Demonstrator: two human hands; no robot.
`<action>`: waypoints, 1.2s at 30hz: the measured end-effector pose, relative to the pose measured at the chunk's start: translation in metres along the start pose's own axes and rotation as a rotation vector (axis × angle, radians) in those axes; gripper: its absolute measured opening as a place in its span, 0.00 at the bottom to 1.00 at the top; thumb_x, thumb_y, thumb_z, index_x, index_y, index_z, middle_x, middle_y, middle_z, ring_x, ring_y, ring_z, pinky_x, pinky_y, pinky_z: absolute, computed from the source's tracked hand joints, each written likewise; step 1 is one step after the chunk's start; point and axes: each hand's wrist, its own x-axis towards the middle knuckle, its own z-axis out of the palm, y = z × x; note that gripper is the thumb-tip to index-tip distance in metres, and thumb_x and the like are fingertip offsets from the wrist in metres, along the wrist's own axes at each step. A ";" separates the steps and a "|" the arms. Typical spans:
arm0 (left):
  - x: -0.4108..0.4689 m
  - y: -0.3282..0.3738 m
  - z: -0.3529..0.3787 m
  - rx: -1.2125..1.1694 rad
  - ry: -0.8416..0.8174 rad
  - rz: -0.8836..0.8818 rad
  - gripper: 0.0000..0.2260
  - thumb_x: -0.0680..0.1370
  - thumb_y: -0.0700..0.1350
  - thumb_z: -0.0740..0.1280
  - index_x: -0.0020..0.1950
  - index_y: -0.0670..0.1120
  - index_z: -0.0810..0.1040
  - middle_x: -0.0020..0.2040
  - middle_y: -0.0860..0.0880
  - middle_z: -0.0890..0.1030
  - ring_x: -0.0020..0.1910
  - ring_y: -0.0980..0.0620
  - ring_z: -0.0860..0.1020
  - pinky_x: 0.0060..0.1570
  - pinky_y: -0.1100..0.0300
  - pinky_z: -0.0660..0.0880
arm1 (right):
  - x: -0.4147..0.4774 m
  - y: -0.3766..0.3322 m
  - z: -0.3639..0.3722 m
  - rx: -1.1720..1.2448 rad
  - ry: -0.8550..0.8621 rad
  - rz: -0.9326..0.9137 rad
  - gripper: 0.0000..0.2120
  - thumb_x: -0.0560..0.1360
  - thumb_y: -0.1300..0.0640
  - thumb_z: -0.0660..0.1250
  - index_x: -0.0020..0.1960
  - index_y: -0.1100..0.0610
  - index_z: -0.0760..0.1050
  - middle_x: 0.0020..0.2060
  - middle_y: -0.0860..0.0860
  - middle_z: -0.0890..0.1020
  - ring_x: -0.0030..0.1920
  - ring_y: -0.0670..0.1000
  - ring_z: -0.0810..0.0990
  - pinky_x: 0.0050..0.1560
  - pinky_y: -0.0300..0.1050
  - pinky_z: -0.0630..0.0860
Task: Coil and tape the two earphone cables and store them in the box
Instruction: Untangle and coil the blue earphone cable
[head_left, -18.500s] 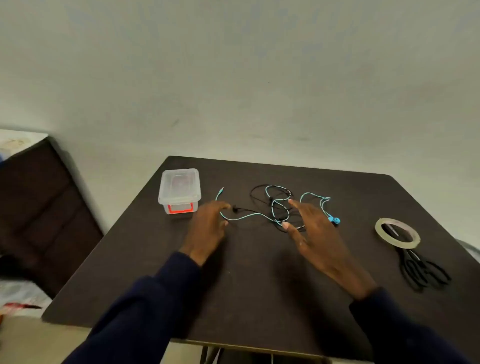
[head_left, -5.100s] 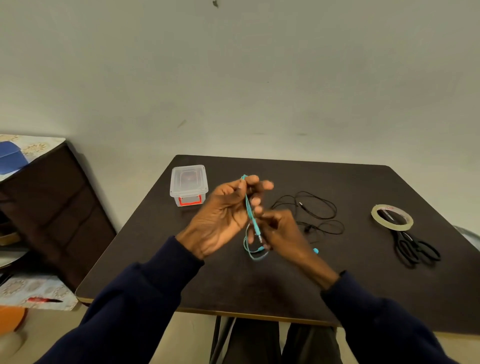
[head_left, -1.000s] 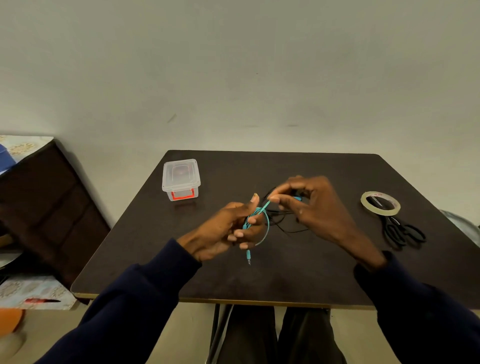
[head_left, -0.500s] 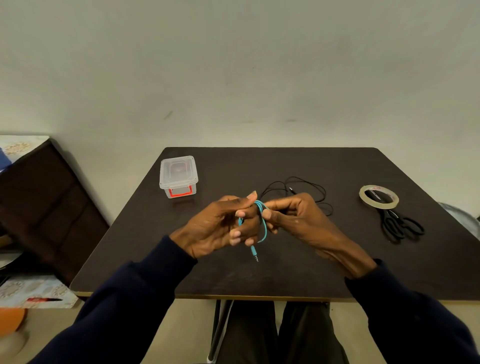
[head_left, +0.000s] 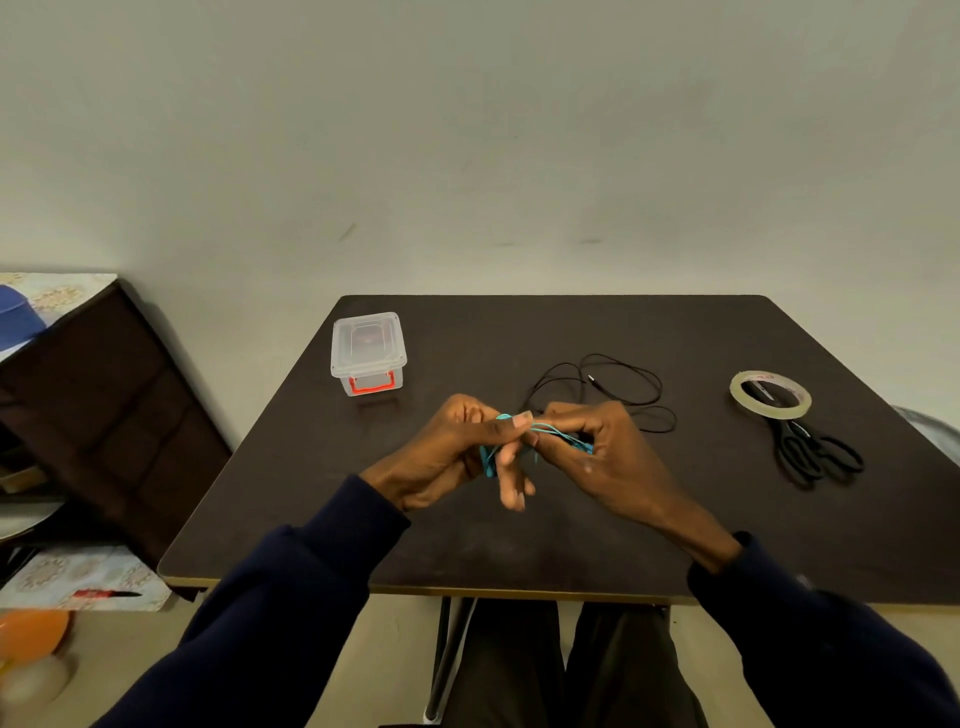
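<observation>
Dark tabletop (head_left: 519, 332) against a plain wall, person seated at the near edge. Both hands are raised just above its middle, working the teal earphone cable (head_left: 551, 431). L hand (head_left: 447, 452) has the loops gathered at its fingers w/ the thumb pinned on top of the bundle, and 2 lower fingers stick out below. R hand (head_left: 602, 452) pinches the free strands just beside the L thumb, fingers curled round them. So both hands are grasping the same cable and neither is free.

Black earphone cable (head_left: 613, 387) lies loose and uncoiled on the table behind the hands. Box (head_left: 368, 353) is clear w/ a red latch and its lid on, at the far L, well apart from the hands. Tape roll (head_left: 770, 393) sits far R, lying over the blade end of the scissors (head_left: 810, 452).

Looks like the winding of cable 1 of 2, nothing taped yet. To do it well:
- R hand feeds each turn w/ light, even tension so the loops match in size. Too tight kinks the wire; too slack and the coil sags.
- L thumb should clamp every new turn before R lets go.
- Lay the tail end along the bundle, not across it.
- Coil will prob. spring open if released, so L holds it while R reaches for the tape, which is on R's side.
</observation>
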 end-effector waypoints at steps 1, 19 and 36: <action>0.003 -0.006 0.000 -0.015 0.067 0.008 0.18 0.82 0.42 0.61 0.33 0.41 0.77 0.27 0.41 0.80 0.27 0.48 0.81 0.45 0.51 0.80 | 0.002 0.005 0.004 -0.005 0.017 -0.002 0.08 0.80 0.61 0.66 0.53 0.55 0.85 0.35 0.48 0.79 0.33 0.45 0.75 0.33 0.36 0.69; 0.044 -0.055 0.008 0.084 0.546 0.001 0.18 0.79 0.48 0.69 0.30 0.44 0.78 0.25 0.46 0.73 0.22 0.54 0.66 0.25 0.63 0.66 | 0.008 0.069 0.008 -0.048 0.059 0.167 0.08 0.80 0.60 0.67 0.48 0.55 0.85 0.35 0.52 0.81 0.33 0.45 0.76 0.34 0.38 0.71; 0.062 -0.061 0.013 0.209 0.718 0.249 0.19 0.82 0.47 0.65 0.37 0.35 0.79 0.28 0.46 0.78 0.26 0.53 0.75 0.28 0.63 0.74 | 0.020 0.065 0.000 -0.291 0.121 0.052 0.09 0.78 0.62 0.68 0.40 0.56 0.83 0.31 0.47 0.77 0.33 0.47 0.75 0.33 0.38 0.70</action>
